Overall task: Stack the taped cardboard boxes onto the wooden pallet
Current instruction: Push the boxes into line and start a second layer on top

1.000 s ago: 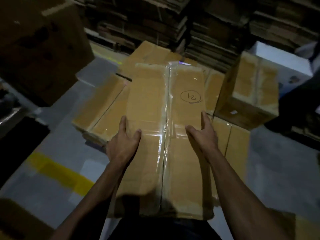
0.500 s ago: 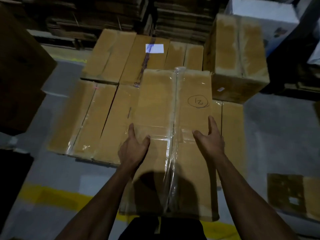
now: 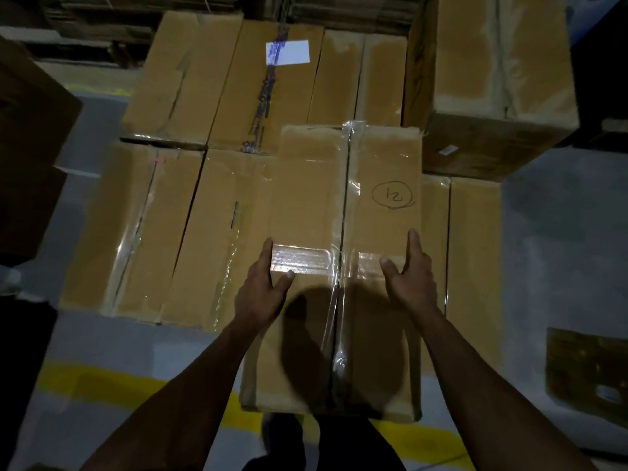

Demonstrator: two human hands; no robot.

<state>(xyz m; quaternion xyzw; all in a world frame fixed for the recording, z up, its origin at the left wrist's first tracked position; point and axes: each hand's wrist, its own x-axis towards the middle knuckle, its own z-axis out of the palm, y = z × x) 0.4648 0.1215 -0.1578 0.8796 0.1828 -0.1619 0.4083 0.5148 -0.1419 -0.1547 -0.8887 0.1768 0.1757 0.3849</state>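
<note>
I carry a long taped cardboard box (image 3: 343,198) marked "12" in a circle, held lengthways over a layer of taped boxes (image 3: 153,232) on the floor ahead. My left hand (image 3: 261,290) grips its left edge with the thumb on top. My right hand (image 3: 411,280) grips the right edge the same way. The carried box overlaps the layer's near row. A box with a white label (image 3: 268,86) lies in the far row. A taller box (image 3: 492,79) stands at the right rear. No wooden pallet shows under the boxes.
A yellow floor line (image 3: 102,385) crosses the grey floor near my feet. A scrap of cardboard (image 3: 584,368) lies on the floor at the right. A large dark box (image 3: 27,147) stands at the left. Stacks of flattened cardboard (image 3: 339,8) line the back.
I have stepped closer to the layer of boxes with the marked box in both hands. Its far end now reaches over the near row. My grip is unchanged.
</note>
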